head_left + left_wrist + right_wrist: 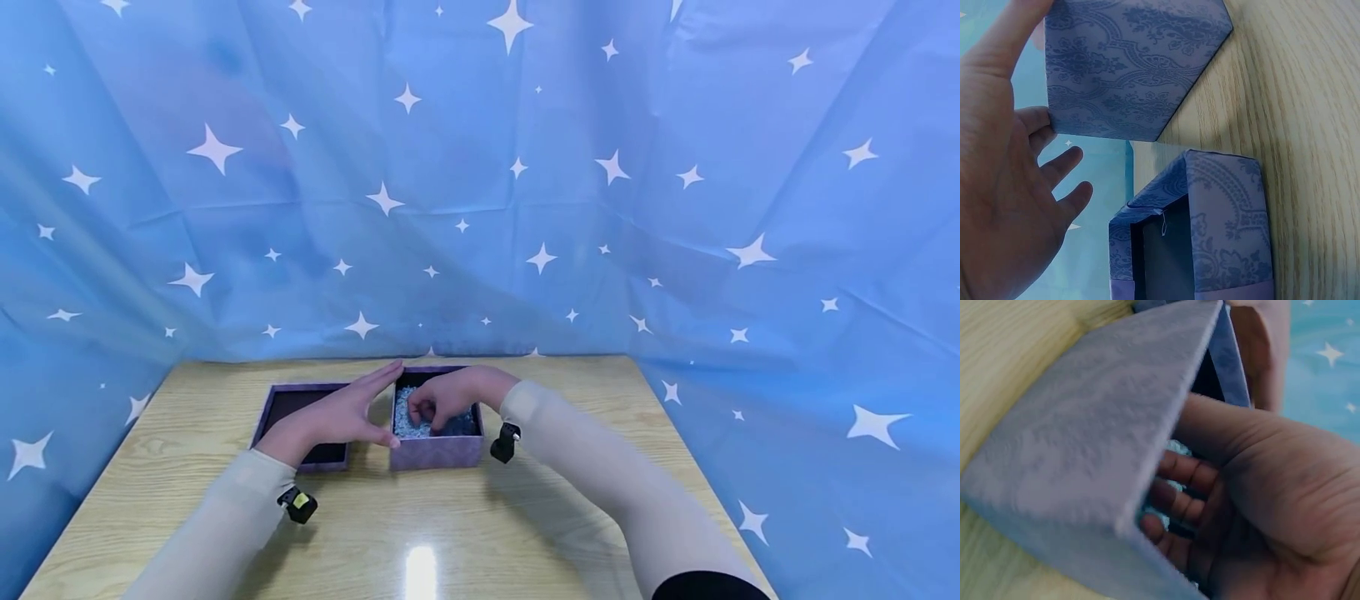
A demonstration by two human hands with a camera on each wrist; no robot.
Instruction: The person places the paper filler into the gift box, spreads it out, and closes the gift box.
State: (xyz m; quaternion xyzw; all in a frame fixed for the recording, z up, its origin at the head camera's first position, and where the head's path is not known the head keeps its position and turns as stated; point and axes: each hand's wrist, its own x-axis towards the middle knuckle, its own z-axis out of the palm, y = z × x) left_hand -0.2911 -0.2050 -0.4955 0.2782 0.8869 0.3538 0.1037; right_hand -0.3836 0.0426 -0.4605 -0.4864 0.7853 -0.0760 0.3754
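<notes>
A lilac patterned box [437, 454] stands without its lid on the table, with pale blue shredded filler [406, 408] inside. My left hand [341, 419] spans the box's left side, thumb at the near corner and fingertips at the far one. Its other fingers stay loosely extended in the left wrist view. Inside the box, my right hand [447, 394] reaches down with bent fingers, their tips among the filler. The box wall [1079, 425] partly hides them in the right wrist view, and I cannot tell whether they hold any filler.
Just left of the box lies its matching lid [1229, 219], hollow side up with a dark interior, partly under my left forearm. Both stand on a light wooden table [202, 433]. A blue star-printed cloth [480, 275] hangs behind and along the sides.
</notes>
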